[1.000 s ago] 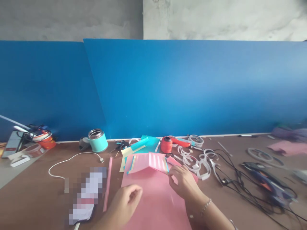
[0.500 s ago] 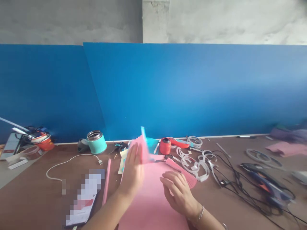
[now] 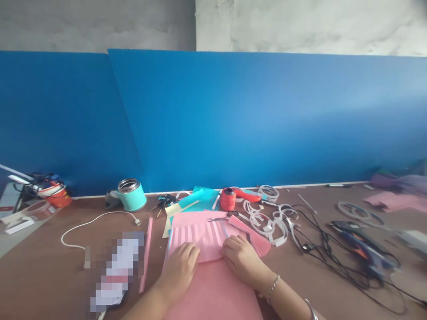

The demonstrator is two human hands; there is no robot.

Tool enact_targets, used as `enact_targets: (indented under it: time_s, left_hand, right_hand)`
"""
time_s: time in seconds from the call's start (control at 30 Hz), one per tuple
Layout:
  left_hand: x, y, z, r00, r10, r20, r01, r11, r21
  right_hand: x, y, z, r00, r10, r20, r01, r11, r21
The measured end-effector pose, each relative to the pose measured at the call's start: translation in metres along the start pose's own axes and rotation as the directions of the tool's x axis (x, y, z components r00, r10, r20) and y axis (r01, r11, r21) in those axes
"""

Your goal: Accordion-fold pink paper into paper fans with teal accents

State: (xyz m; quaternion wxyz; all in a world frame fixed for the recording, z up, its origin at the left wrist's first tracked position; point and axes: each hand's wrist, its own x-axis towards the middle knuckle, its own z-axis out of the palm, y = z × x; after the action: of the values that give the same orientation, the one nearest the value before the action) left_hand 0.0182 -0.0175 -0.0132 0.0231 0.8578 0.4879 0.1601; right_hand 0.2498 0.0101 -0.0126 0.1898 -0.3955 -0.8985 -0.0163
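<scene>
A pink sheet of paper [image 3: 208, 244] with pleat creases across its upper part lies over a larger pink sheet [image 3: 213, 293] in front of me. My left hand [image 3: 183, 262] rests on its lower left part, fingers curled at the near edge. At its right edge, my right hand [image 3: 242, 258] grips the paper with bent fingers; a bracelet is on that wrist. The fingertips of both hands are partly hidden. Right of the paper lies a folded pink paper fan [image 3: 255, 240], close to scissors [image 3: 223, 218].
Left are a pink strip [image 3: 147, 253], a phone [image 3: 116, 271], a white cable [image 3: 90, 218] and a turquoise cup [image 3: 131, 195]. Behind stand turquoise paper [image 3: 207, 195] and a red spool-like object [image 3: 228, 198]. White coils [image 3: 260, 220], black cords [image 3: 327, 249] and a dark tool [image 3: 363, 249] lie right.
The pleated pink paper, held up on edge by my left hand before, now lies spread flat. My left hand has come down towards me, and my right hand has moved onto the paper's right edge.
</scene>
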Motion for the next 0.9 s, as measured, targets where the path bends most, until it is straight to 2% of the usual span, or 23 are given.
enact_targets:
  time_s: [0.13, 0.23, 0.37, 0.5, 0.63, 0.73, 0.8, 0.9]
  left_hand:
    - [-0.022, -0.023, -0.007, 0.979, 0.153, -0.135, -0.151, 0.988, 0.021]
    - [-0.029, -0.031, -0.007, 0.961, 0.213, -0.176, -0.211, 0.977, 0.032]
    - [-0.028, -0.037, -0.01, 0.978, 0.136, -0.158, -0.14, 0.99, -0.015]
    - [-0.026, -0.039, -0.016, 0.993, 0.05, -0.107, -0.058, 0.996, -0.072]
    - [-0.025, -0.036, -0.019, 0.994, 0.057, -0.089, -0.059, 0.998, -0.025]
    - [-0.025, -0.035, -0.019, 0.992, 0.091, -0.09, -0.089, 0.996, 0.022]
    - [-0.025, -0.035, -0.018, 0.988, 0.123, -0.093, -0.121, 0.992, 0.031]
    - [-0.025, -0.036, -0.017, 0.982, 0.155, -0.108, -0.155, 0.988, 0.0]
  right_hand:
    - [-0.003, -0.001, -0.008, 0.996, 0.009, 0.09, -0.011, 1.0, 0.029]
    - [-0.005, 0.002, -0.007, 0.993, 0.037, 0.116, -0.039, 0.999, 0.011]
    - [-0.007, 0.014, -0.004, 0.992, 0.077, 0.101, -0.081, 0.996, 0.031]
    - [-0.007, 0.022, -0.009, 0.994, 0.037, 0.101, -0.05, 0.99, 0.129]
    - [-0.004, 0.006, -0.011, 0.999, 0.041, 0.003, -0.041, 0.995, 0.088]
    - [0.003, -0.015, -0.002, 0.994, -0.076, -0.074, 0.079, 0.996, 0.041]
    - [0.007, -0.024, 0.006, 0.984, -0.152, -0.095, 0.153, 0.988, 0.004]
    - [0.009, -0.026, 0.01, 0.984, -0.167, -0.063, 0.169, 0.986, 0.014]
